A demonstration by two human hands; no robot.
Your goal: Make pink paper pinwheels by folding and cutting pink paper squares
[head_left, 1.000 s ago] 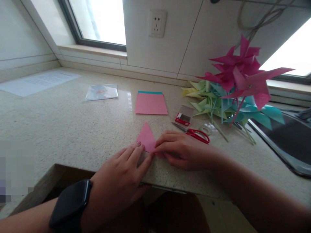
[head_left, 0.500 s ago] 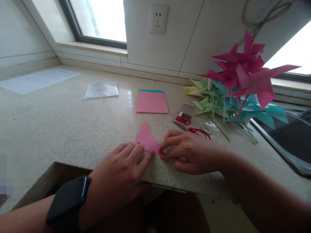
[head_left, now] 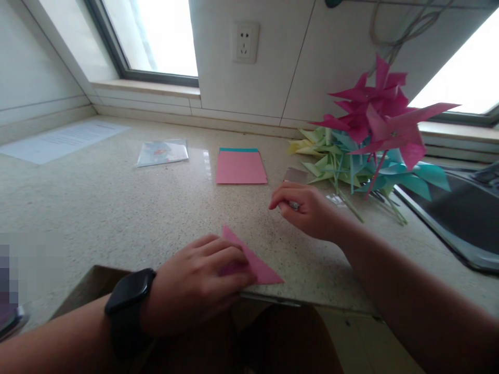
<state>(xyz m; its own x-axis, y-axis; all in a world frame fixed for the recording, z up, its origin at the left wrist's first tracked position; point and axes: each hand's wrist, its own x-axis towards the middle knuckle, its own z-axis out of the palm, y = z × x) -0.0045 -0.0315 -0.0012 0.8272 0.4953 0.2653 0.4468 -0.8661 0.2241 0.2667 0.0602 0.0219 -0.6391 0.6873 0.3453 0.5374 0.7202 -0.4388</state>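
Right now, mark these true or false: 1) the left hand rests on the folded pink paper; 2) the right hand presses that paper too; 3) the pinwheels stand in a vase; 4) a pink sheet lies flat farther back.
1) True: the left hand lies on the folded pink paper.
2) False: the right hand is apart from it, over the scissors' spot.
3) False: the pinwheels lie heaped on the counter.
4) True: the pink sheet lies flat.
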